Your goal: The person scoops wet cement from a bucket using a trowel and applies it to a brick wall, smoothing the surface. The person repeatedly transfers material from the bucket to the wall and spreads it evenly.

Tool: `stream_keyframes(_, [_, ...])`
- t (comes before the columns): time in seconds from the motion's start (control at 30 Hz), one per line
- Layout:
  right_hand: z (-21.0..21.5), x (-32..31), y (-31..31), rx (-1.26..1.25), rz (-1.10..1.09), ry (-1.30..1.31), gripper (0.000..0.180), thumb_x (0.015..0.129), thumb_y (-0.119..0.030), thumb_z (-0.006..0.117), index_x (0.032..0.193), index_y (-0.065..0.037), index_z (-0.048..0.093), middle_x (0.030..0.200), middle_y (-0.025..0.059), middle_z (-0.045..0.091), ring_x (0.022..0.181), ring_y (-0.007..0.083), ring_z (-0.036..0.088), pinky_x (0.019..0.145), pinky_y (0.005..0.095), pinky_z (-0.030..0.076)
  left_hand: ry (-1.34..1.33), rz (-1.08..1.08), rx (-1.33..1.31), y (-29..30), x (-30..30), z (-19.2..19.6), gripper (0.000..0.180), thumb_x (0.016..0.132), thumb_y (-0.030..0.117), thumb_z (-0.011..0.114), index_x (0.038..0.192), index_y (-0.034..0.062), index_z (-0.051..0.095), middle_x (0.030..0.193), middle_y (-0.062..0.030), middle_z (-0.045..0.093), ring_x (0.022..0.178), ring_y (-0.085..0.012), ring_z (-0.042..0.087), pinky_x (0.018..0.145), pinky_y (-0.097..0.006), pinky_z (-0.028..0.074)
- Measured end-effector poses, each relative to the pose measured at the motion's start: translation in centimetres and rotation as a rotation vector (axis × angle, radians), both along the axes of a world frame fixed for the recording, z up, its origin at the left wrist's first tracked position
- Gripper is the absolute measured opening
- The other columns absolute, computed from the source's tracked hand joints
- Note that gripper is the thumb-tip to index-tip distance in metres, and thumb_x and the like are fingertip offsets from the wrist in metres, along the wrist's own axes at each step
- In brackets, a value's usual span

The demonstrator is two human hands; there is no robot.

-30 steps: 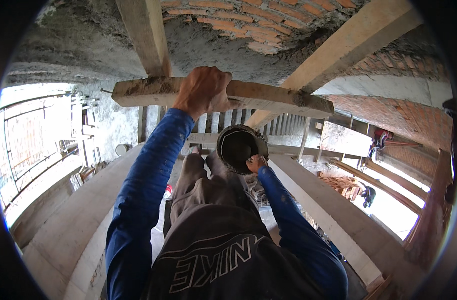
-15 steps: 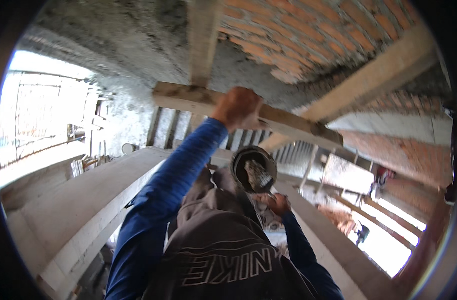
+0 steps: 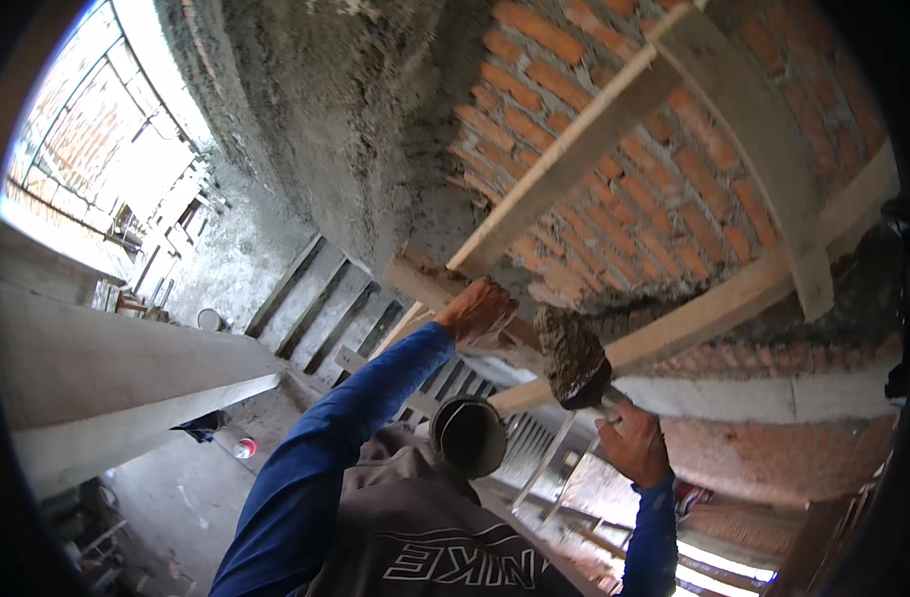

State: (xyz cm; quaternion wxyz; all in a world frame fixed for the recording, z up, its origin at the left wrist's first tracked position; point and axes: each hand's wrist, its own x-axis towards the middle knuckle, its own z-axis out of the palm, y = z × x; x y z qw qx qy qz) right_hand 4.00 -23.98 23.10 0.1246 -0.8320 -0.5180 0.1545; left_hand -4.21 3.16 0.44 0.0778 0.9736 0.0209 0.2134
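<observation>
Left hand (image 3: 478, 310) is gripping the wooden batten (image 3: 445, 289) below the brick ceiling (image 3: 614, 179); right hand (image 3: 632, 445), fingers clamped, is lifting the mortar-loaded trowel (image 3: 574, 358) beneath it; pressing firmly should help it stick

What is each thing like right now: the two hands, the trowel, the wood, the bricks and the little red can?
Left hand: raised, closed around the wooden beam.
Right hand: closed on the trowel's handle.
Trowel: held up, heaped with grey mortar.
Wooden beam: propped under the bricks, smeared with mortar.
Bricks: partly covered with grey plaster, bare on the right.
Red can: on the floor, too small to tell if open.
</observation>
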Motion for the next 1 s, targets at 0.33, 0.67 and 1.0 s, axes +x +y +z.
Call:
stream_keyframes(0.33, [5.0, 0.3, 27.4, 0.132, 0.542, -0.227, 0.031, 0.082, -0.023, 0.072, 0.097, 0.002, 0.060, 0.089, 0.0233, 0.063, 0.085, 0.0403, 0.062, 0.075, 0.0477, 0.049, 0.110, 0.072, -0.133, 0.4, -0.5, -0.6, 0.031, 0.077, 0.041, 0.065, 0.076, 0.0104, 0.067, 0.075, -0.0060, 0.067, 0.075, -0.0253, 0.068, 0.064, -0.036, 0.054])
stream_keyframes(0.67, [1.5, -9.7, 44.3, -0.116, 0.910, 0.100, 0.023, 0.087, -0.024, 0.068, 0.083, -0.003, 0.059, 0.079, 0.0099, 0.055, 0.069, 0.0216, 0.058, 0.059, 0.0399, 0.048, -0.163, 0.111, -0.133, -0.1, 0.1, -3.1, 0.013, 0.081, 0.017, 0.060, 0.070, 0.0109, 0.065, 0.073, -0.0080, 0.067, 0.072, -0.0254, 0.068, 0.060, -0.035, 0.053])
stream_keyframes(1.0, [-5.1, -1.1, 62.6, -0.266, 0.068, 0.235, 0.036, 0.097, -0.027, 0.055, 0.108, 0.007, 0.057, 0.087, 0.0144, 0.064, 0.067, 0.0227, 0.065, 0.059, 0.0364, 0.059, -0.094, 0.225, 0.029, -1.2, 1.1, -4.5, 0.003, 0.082, 0.019, 0.061, 0.079, 0.0185, 0.061, 0.080, 0.0045, 0.057, 0.085, -0.0153, 0.059, 0.075, -0.031, 0.049])
